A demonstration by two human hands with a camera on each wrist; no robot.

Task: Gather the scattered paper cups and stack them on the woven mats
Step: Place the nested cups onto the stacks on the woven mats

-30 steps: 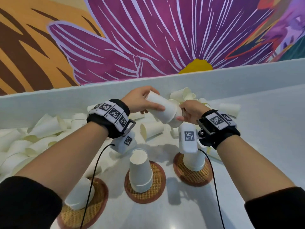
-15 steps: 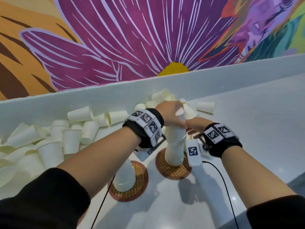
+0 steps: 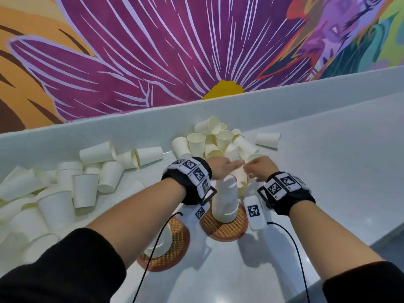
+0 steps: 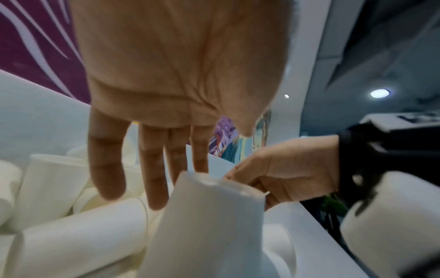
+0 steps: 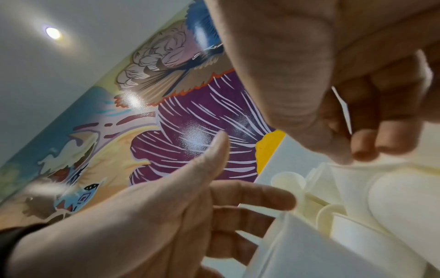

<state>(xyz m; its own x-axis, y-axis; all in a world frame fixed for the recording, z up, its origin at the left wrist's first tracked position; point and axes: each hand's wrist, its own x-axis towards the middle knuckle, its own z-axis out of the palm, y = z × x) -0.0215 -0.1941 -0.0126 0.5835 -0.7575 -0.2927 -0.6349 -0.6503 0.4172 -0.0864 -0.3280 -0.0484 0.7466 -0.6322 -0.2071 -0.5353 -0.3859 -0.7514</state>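
Observation:
A tall stack of upside-down white paper cups (image 3: 225, 200) stands on the right woven mat (image 3: 231, 228). My left hand (image 3: 234, 165) hovers just over the stack's top (image 4: 209, 216), fingers (image 4: 152, 169) straight and holding nothing. My right hand (image 3: 251, 171) is directly behind the stack, fingers curled. It pinches the thin rim of a paper cup (image 3: 241, 182) between thumb and fingers (image 5: 381, 122). A second mat (image 3: 177, 248) to the left carries another upturned cup stack (image 3: 162, 241), mostly hidden by my left forearm.
Loose cups are heaped against the low white back wall (image 3: 131, 125): one pile (image 3: 216, 138) beyond my hands, another (image 3: 65, 186) spread along the left. A single cup (image 3: 267, 139) lies to the right. The grey counter (image 3: 328, 171) stretches right.
The nested cups both hands held went upside down onto the right mat's stack. My left hand let go and opened; my right hand moved to a cup behind the stack.

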